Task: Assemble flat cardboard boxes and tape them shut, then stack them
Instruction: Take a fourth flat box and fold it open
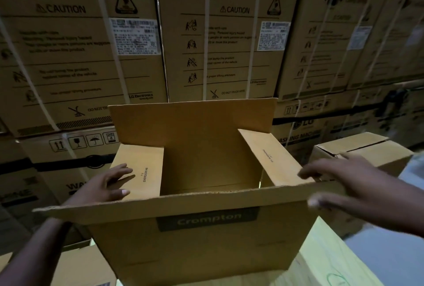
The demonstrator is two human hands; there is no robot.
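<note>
a single wide-angle camera is sitting on the person's head, looking forward and down from close above the open cardboard box (206, 235); the left hand (107, 184) and right hand (348, 184) are showing at either side of it, and a wall of strapped cartons (218, 33) is filling the upper half just behind

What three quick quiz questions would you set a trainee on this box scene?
1. True or false: the box is taped shut.
2. Which flap does the left hand press on? A far, B left, C near.
3. Fill in: the label on the box front reads ____.
Key: 1 false, its top is open. 2 B, the left flap. 3 Crompton.
</note>
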